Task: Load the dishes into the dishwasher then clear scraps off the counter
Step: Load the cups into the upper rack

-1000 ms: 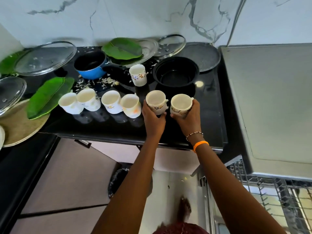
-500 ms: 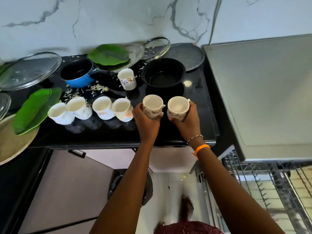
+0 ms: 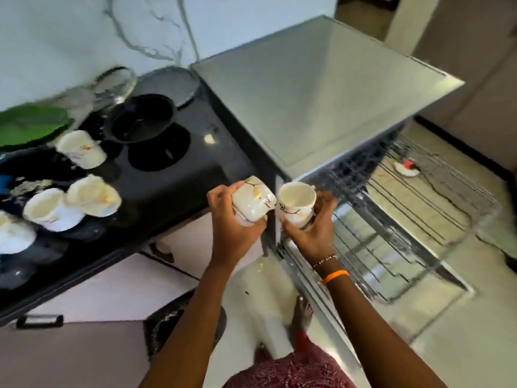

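Two held cups [image 3: 253, 201], two hands [image 3: 237, 233]

Bare arms; right wrist wears an orange band [image 3: 334, 276] and beaded bracelet [image 3: 325, 259].

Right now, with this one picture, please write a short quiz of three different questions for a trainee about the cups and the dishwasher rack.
1. True or false: each hand grips one white cup.
2. Multiple choice: the pulled-out wire rack lies A) to the left of the hands, B) to the right of the hands, C) behind the black pot.
3. Fill in: the cup whose open mouth faces the camera is in the ___ hand.

Key
1. True: the left hand grips the tilted cup, the right hand grips the other cup.
2. B.
3. Right.
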